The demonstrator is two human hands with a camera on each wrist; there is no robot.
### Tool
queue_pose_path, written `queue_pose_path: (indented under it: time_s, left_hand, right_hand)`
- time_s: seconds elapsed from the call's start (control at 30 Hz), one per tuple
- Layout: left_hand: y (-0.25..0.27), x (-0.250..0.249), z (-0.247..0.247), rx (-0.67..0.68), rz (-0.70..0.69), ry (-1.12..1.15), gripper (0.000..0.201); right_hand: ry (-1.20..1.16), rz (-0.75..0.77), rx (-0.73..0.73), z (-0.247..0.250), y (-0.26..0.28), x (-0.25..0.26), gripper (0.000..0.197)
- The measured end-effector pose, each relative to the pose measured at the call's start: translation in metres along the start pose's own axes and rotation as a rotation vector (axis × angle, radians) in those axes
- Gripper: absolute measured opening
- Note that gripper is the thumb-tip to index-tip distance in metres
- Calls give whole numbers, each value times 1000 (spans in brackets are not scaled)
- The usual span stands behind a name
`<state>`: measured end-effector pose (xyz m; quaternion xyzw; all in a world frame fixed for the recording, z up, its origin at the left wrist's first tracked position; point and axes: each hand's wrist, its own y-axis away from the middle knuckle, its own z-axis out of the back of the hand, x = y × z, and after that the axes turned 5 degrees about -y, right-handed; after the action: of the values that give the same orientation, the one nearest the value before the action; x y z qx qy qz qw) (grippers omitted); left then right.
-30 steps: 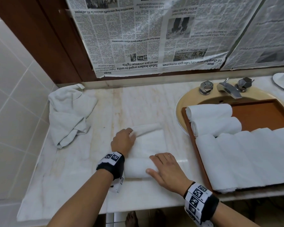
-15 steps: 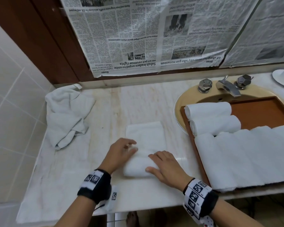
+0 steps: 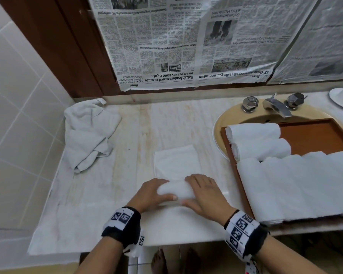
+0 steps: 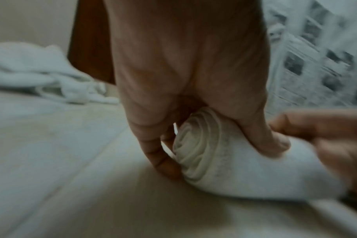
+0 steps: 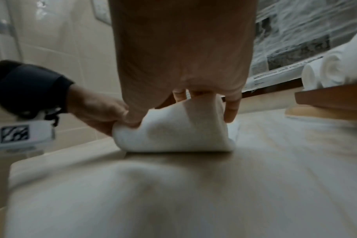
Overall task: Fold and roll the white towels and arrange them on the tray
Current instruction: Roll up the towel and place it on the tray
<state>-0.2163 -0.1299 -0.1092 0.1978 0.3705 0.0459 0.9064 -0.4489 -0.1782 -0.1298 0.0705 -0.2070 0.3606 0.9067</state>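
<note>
**Ana:** While both hands are curling over the half-rolled towel (image 3: 175, 191), how is the grip looking?

**Ben:** The left hand (image 3: 151, 194) is cupping the roll's left end, thumb (image 4: 263, 136) pressing on top and fingers (image 4: 161, 159) wrapping behind; the spiral of layers is showing tight there. The right hand (image 3: 204, 192) is gripping the right end the same way, fingers (image 5: 231, 111) hooking over the far side. Neither hand is spread flat; both are curled round the cloth.

**Ana:** And where is the towel sitting?

**Ben:** It is lying on the marble counter (image 3: 107, 204), with its unrolled flat tail (image 3: 176, 161) stretching toward twelve o'clock from the hands.

**Ana:** So what is making this step go well?

**Ben:** I am judging that even pressure from both hands matters, so the ends are staying level and the roll is not coning. Pulling back slightly while rolling toward twelve should be keeping it firm.

**Ana:** Is there room?

**Ben:** Bare counter is lying beyond the tail at twelve. The wooden tray (image 3: 315, 135) is sitting near at three o'clock, its raised rim beside the right hand, already carrying two rolled towels (image 3: 257, 141) and a row of others (image 3: 297, 186). A crumpled towel (image 3: 89, 133) is waiting at ten o'clock, well apart. The counter's front edge is running close at six, so drifting backward looks risky.
</note>
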Motion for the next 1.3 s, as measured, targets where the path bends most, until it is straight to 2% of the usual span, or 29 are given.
queue_pose_path:
  time_s: [0.1, 0.17, 0.23, 0.33, 0.4, 0.47, 0.53, 0.63, 0.7, 0.77, 0.87, 0.97, 1.03, 1.1, 1.13, 1.2, 1.23, 1.3]
  left_hand:
    - [-1, -2, 3, 44, 22, -21, 54]
    - [5, -4, -2, 64, 9, -92, 67]
    - [14, -6, -12, 30, -10, -179, 81]
    - [26, -8, -30, -93, -47, -222, 81]
    - [29, -6, -37, -108, -47, -232, 82]
    - [29, -5, -37, -81, -18, -230, 83]
    - [23, -7, -30, -8, 43, -246, 81]
    - [8, -10, -18, 126, 137, -263, 79]
    - [0, -7, -11, 170, 146, -246, 83]
    - [-3, -6, -10, 177, 145, -225, 80]
    - [11, -11, -21, 47, 99, -198, 82]
    - [27, -12, -38, -153, -74, -236, 80]
    - [29, -9, -40, -148, -89, -224, 73]
    - [21, -6, -33, -97, -40, -214, 70]
    - [16, -7, -29, -58, -10, -228, 69]
    - [4, -11, -20, 57, 62, -277, 71]
    - [-3, -12, -16, 103, 93, -289, 72]
    - [-13, -15, -9, 166, 128, -283, 73]
  right_hand:
    - [-5, 28, 44, -3, 4, -4, 69]
    - [-88, -29, 152, 3, -3, -7, 66]
    - [-200, -106, 268, 13, -13, -7, 63]
    - [-333, -184, 401, 26, -20, -7, 54]
    - [-440, -233, 455, 32, -18, -10, 48]
    - [-532, -290, 449, 35, -13, -10, 47]
    - [-456, -290, 372, 34, -6, -6, 52]
    - [13, -108, 132, 22, 9, 13, 59]
    - [199, -60, 138, 11, 17, 27, 73]
    - [241, -65, 144, -3, 20, 24, 79]
    - [108, -93, 220, 1, 6, 15, 65]
    - [-96, -177, 417, 25, -17, 7, 61]
    - [-204, -229, 552, 41, -29, 6, 64]
    - [-275, -253, 583, 47, -28, 5, 66]
    - [-292, -271, 565, 47, -24, 5, 68]
    - [-201, -258, 405, 39, -11, 5, 73]
    - [-119, -216, 305, 34, -2, 8, 73]
    - [38, -119, 217, 20, 13, 9, 76]
